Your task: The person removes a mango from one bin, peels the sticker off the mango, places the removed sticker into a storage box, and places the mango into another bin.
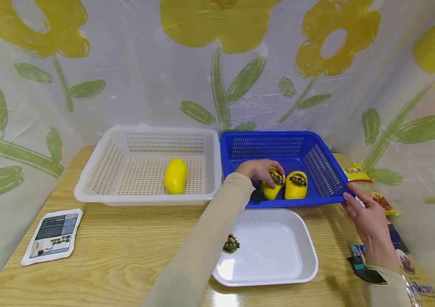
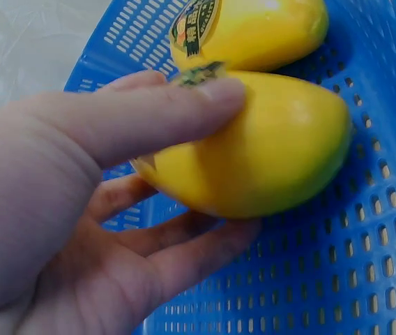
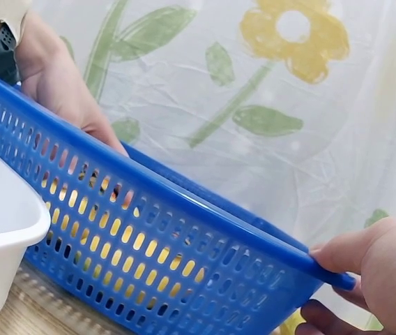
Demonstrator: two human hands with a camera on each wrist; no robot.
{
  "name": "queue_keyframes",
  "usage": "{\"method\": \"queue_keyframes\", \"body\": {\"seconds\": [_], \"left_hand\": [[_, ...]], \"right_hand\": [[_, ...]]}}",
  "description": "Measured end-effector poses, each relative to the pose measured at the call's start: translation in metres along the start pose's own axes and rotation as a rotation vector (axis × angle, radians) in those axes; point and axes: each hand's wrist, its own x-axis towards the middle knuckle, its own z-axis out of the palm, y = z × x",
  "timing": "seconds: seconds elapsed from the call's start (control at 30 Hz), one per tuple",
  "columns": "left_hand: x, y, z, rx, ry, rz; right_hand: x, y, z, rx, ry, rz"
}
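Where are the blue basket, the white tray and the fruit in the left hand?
blue basket (image 1: 317, 160), head view, right inner wall.
white tray (image 1: 278, 251), head view, bare floor.
held fruit (image 2: 275, 157), left wrist view, yellow side.

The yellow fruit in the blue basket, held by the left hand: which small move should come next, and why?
Probably lift it straight up. The left hand already grips the yellow fruit, the right hand holds the blue basket by its rim, and a second fruit lies touching it.
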Motion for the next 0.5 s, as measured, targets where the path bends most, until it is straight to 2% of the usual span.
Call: {"method": "queue_keyframes", "body": {"seconds": [0.3,0.5], "left_hand": [[-0.015,0.007,-0.013,-0.008,0.044,0.097],[-0.036,0.016,-0.019,-0.036,0.072,0.196]], "right_hand": [[-0.001,-0.003,0.003,-0.033,0.017,0.011],[0.000,-0.004,0.006,-0.010,0.025,0.021]]}}
